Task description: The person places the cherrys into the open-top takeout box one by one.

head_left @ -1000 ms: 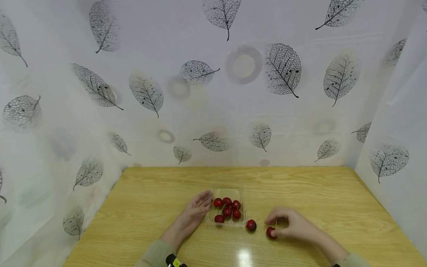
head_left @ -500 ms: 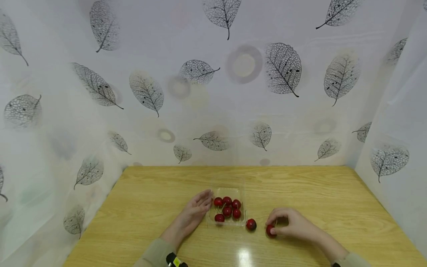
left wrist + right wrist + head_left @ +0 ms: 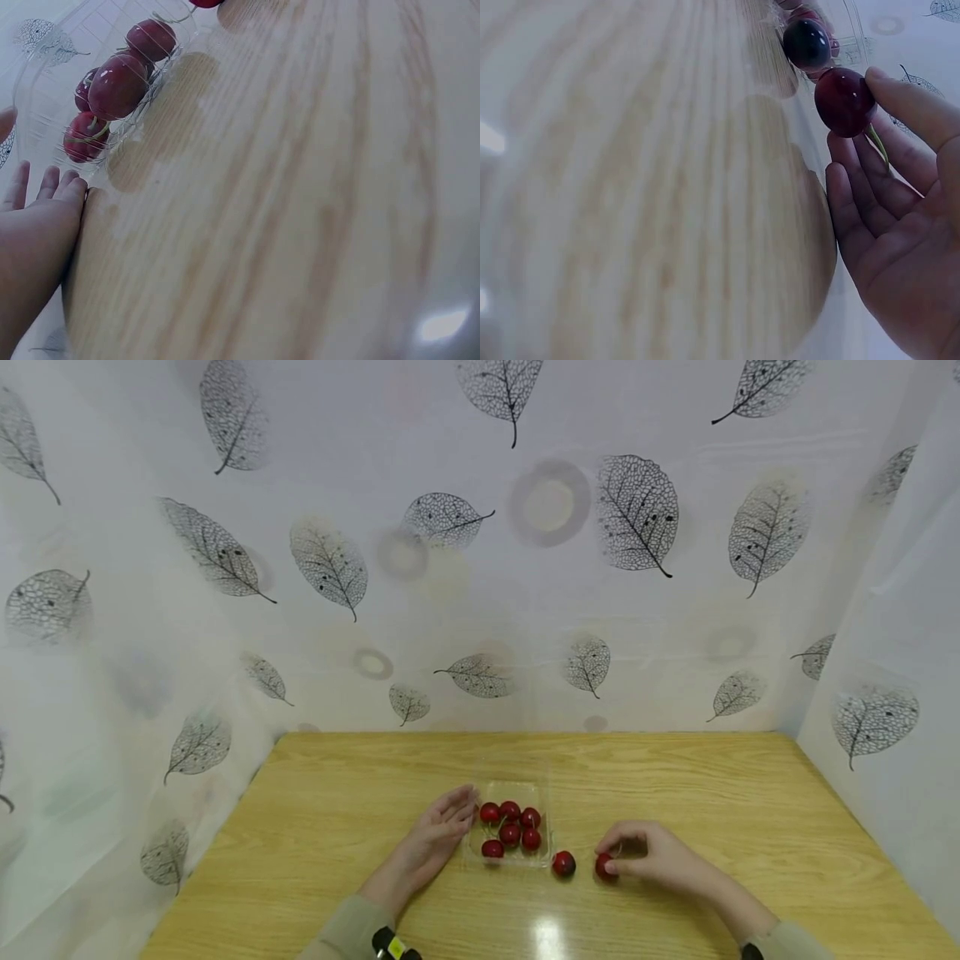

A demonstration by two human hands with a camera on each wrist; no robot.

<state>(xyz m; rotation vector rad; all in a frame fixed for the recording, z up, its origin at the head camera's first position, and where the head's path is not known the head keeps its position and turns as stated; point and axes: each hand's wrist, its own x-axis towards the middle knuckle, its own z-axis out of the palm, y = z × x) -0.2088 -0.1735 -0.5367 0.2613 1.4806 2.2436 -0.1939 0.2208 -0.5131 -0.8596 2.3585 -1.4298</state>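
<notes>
Head view: the right hand (image 3: 660,858) pinches a red cherry (image 3: 604,867) between thumb and fingers, low on the wooden table (image 3: 337,827). At its 9 o'clock a loose cherry (image 3: 563,863) lies just outside the clear plastic tray (image 3: 542,793). The left hand (image 3: 438,831), fingers straight, touches the tray's 9 o'clock side

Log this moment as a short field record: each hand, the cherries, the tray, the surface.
left hand: left hand rests flat on the table, straight fingers against the left wall of the clear tray
right hand: right hand pinches a cherry by thumb and fingertips, low over the table
loose cherry: one more cherry lies on the wood between tray and held one
in tray: six cherries
surface: wooden table, leaf-print sheets behind and at both sides
</notes>
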